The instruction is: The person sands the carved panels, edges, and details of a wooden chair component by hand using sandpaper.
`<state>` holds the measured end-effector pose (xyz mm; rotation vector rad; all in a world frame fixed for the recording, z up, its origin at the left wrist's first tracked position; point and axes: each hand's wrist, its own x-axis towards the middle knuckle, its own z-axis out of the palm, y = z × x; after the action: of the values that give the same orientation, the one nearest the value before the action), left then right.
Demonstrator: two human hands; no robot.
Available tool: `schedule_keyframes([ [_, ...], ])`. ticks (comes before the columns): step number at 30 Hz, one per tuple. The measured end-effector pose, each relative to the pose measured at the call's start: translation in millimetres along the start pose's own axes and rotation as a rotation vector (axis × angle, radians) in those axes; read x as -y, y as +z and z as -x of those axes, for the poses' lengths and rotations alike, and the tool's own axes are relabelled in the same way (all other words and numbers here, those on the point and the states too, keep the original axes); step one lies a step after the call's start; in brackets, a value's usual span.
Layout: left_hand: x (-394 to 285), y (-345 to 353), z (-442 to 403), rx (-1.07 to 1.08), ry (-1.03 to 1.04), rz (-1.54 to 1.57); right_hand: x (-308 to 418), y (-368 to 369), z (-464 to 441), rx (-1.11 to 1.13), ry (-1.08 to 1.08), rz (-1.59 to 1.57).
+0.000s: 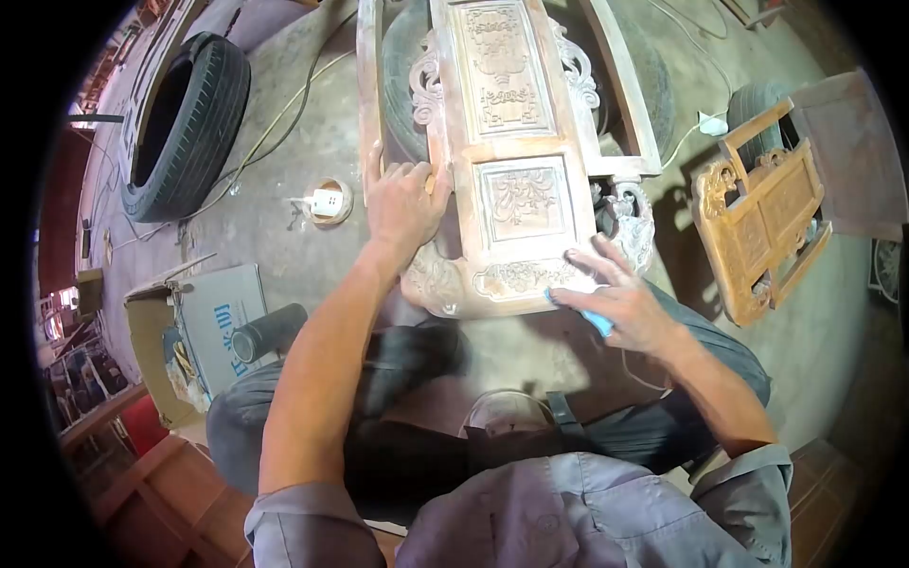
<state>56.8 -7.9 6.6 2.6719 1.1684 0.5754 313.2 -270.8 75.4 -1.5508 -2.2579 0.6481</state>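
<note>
A carved wooden panel frame (516, 241) lies in front of me, pale with dust, with relief carvings and scrolled edges. My left hand (407, 204) is closed around the frame's left side, near the scrollwork. At the lower right corner of the panel is my right hand (625, 303), its fingers pressed round a small blue piece (598, 323) whose tip touches the carved lower edge. What the blue piece is made of cannot be made out.
Tyres stand at the left (194, 128) and under the panel. A white cup (328, 203), an open cardboard box (222, 317) and a dark cylinder (268, 333) are on the left. Another carved frame (762, 232) leans at the right, and cables cross the floor.
</note>
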Motion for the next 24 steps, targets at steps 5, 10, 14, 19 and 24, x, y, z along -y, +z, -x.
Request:
schedule_keyframes([
  [5,-5,-5,1,0.04,-0.028,0.005,11,16,-8,-0.164,0.022,-0.05],
  [10,-2,-3,-1,0.031,-0.024,-0.003,7,11,9,-0.13,0.065,0.044],
  [14,-4,-4,-1,0.027,-0.026,0.007,14,25,-3,-0.145,0.022,-0.07],
  [19,-1,-1,-1,0.012,-0.019,-0.006,1,3,4,-0.131,-0.001,0.01],
  [24,-2,-4,-3,0.015,-0.019,-0.014,10,15,-17,-0.098,-0.001,-0.091],
])
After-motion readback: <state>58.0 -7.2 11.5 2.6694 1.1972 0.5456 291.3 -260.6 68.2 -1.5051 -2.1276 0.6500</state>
